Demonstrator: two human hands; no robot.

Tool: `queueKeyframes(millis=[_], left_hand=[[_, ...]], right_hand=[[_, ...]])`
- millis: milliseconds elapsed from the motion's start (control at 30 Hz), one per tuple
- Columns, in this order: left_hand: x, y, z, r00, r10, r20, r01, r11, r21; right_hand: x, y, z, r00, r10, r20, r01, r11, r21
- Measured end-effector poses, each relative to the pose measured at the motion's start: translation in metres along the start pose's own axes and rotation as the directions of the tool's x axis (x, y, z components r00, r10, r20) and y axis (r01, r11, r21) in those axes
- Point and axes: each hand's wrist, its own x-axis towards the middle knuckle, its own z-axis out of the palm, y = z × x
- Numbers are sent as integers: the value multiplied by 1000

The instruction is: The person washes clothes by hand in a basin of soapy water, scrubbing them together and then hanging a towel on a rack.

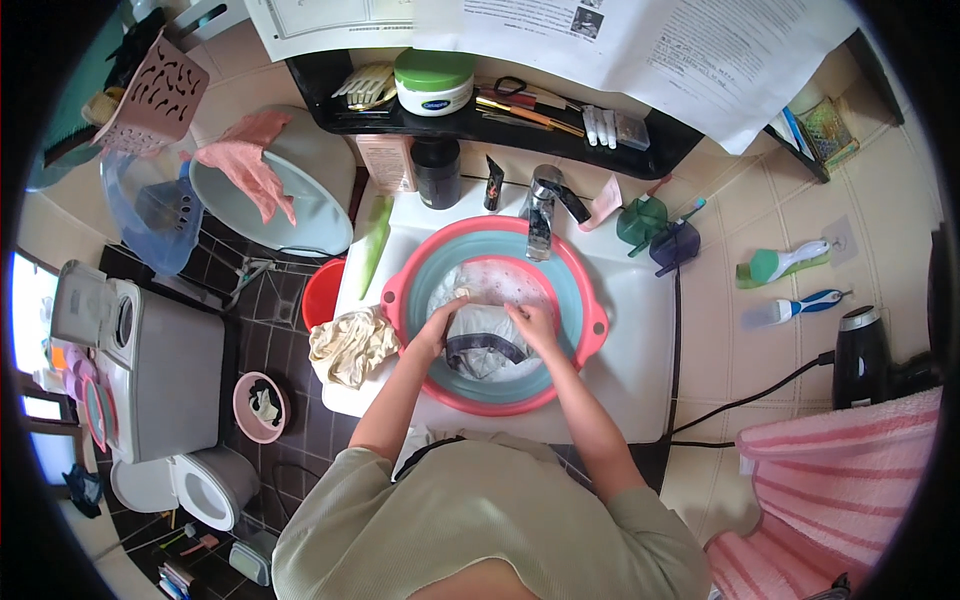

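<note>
A pink-rimmed, blue collapsible basin (495, 405) stands in the white sink beneath the chrome faucet (541, 217), holding sudsy water. In it lies a wet white cloth garment (484, 324) with a dark grey band. My left hand (444, 324) grips the garment's left upper edge, the fingers partly hidden. Opposite it, my right hand (534, 327) pinches the upper right part between thumb and fingers. The cloth is spread between both hands. A crumpled cream cloth (354, 347) rests on the sink's left edge, touching the basin.
Behind the basin are a dark jar (436, 174), a small black tube (493, 184) and toothbrush cups (673, 244). A black shelf (510, 135) spans above. A red bucket (319, 294) and a pink bin (259, 407) stand at the left. A hair dryer (859, 360) hangs on the right.
</note>
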Motion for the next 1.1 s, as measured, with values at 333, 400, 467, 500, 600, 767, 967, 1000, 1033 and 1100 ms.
queueKeyframes(millis=[333, 400, 467, 500, 600, 767, 967, 1000, 1033, 1100], left_hand=[[0, -12, -19, 989, 67, -128, -47, 987, 154], [0, -12, -20, 990, 54, -129, -36, 989, 141], [-1, -14, -22, 991, 39, -129, -23, 992, 127], [-1, -14, -23, 991, 36, -130, -20, 992, 125], [4, -19, -31, 991, 43, -126, -27, 992, 120], [11, -25, -45, 992, 41, -119, -29, 995, 97], [8, -22, -37, 992, 7, -122, 4, 996, 84], [7, -21, -37, 992, 3, -122, 7, 997, 82], [7, -21, -36, 992, -1, -123, 11, 997, 80], [9, -24, -40, 993, -4, -121, 12, 998, 68]], right_hand=[[5, 19, 12, 992, 45, 118, -53, 996, 73], [4, 17, 10, 989, 52, 141, -62, 996, 63], [3, 15, 9, 985, 62, 164, -71, 996, 53], [3, 14, 9, 979, 66, 191, -83, 993, 86], [3, 15, 12, 974, 66, 219, -95, 987, 126], [4, 17, 17, 975, 48, 215, -79, 987, 138], [4, 24, 19, 982, 28, 188, -47, 994, 95], [4, 23, 18, 982, 23, 186, -37, 997, 74], [4, 22, 18, 983, 18, 184, -28, 998, 53], [3, 21, 19, 982, 24, 188, -35, 998, 53]])
